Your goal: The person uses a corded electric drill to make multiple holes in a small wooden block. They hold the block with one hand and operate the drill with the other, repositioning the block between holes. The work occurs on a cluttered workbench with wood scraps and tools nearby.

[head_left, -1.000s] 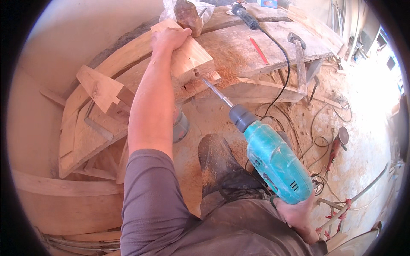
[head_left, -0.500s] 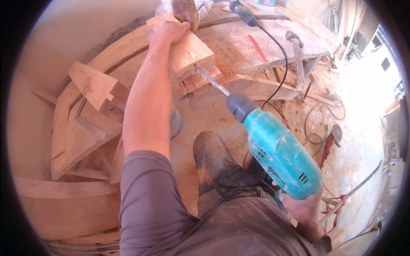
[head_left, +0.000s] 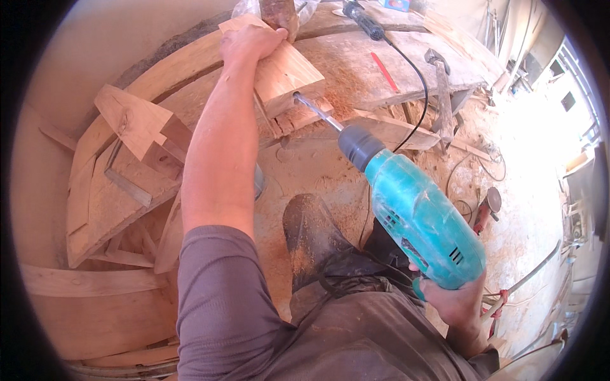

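Observation:
A pale wooden block (head_left: 287,71) lies on the workbench, its end face toward me. My left hand (head_left: 249,43) presses down on its far part, fingers curled over the edge. In my right hand (head_left: 456,301) is a teal power drill (head_left: 422,219), gripped by its handle; the drill's body partly hides those fingers. Its long drill bit (head_left: 321,113) reaches up and left, with the tip at a dark round hole in the block's end face. Under the block sits a rough, cracked piece of wood (head_left: 295,120).
On the sawdust-strewn workbench (head_left: 406,54) are a hammer (head_left: 440,89), a red pencil-like stick (head_left: 384,72) and a black corded tool (head_left: 363,20). A jointed wood piece (head_left: 136,124) and a metal square (head_left: 124,181) lie at left. An angle grinder (head_left: 488,208) rests on the floor at right.
The view has shifted slightly. The drill bit stays at the hole, with the drill's angle nearly unchanged. My left hand keeps its hold on the block.

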`<move>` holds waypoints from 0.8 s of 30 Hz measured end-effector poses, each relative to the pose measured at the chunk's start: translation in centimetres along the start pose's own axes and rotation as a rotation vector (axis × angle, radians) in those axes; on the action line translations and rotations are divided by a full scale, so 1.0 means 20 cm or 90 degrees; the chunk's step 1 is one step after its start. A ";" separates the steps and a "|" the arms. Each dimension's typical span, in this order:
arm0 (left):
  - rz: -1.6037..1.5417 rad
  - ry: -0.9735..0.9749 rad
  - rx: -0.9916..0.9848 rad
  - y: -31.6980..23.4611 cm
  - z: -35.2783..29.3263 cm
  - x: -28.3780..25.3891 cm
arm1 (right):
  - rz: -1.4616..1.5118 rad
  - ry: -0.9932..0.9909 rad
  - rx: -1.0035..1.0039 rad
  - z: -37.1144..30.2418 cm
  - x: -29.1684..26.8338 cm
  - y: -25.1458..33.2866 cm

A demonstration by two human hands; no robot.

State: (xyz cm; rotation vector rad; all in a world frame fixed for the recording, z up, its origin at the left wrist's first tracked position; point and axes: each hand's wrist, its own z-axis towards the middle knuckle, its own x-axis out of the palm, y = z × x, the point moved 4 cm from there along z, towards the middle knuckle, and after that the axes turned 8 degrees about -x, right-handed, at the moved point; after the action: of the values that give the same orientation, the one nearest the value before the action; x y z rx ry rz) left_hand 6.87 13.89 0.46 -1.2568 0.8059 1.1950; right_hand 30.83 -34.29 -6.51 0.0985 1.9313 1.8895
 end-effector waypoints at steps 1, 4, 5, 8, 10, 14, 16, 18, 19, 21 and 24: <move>-0.004 -0.007 -0.009 0.00 0.00 0.00 | 0.005 0.001 -0.007 0.00 0.00 0.00; -0.033 -0.006 -0.005 0.00 -0.01 0.00 | -0.021 0.001 -0.037 -0.01 0.01 -0.04; -0.045 -0.002 0.002 0.00 -0.01 -0.01 | -0.057 0.004 -0.038 -0.01 0.02 -0.04; -0.046 0.001 0.009 -0.01 -0.04 -0.02 | -0.050 0.010 -0.013 -0.01 0.04 -0.04; -0.055 0.011 0.007 -0.01 -0.04 -0.02 | -0.038 0.011 -0.007 -0.02 0.05 -0.04; -0.061 0.020 0.015 -0.01 -0.06 -0.04 | -0.060 -0.001 -0.046 -0.01 0.06 -0.05; -0.062 0.015 -0.005 0.00 -0.06 -0.04 | -0.065 -0.002 -0.055 0.00 0.06 -0.04; -0.060 0.007 -0.009 0.00 -0.05 -0.04 | -0.062 0.000 -0.050 0.00 0.07 -0.04; -0.057 0.002 -0.003 0.00 -0.05 -0.03 | -0.059 0.000 -0.050 0.00 0.07 -0.03; -0.051 0.003 -0.007 -0.01 -0.05 -0.04 | -0.053 -0.004 -0.050 0.00 0.08 -0.01; -0.042 0.015 -0.029 -0.01 -0.07 -0.06 | -0.091 0.004 -0.083 0.00 0.10 0.01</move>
State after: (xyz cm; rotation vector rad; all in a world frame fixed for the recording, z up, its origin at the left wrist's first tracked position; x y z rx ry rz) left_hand 7.03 12.24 1.34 -1.3281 0.7527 1.1528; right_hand 29.04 -33.56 -6.78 -0.0822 1.7640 1.9153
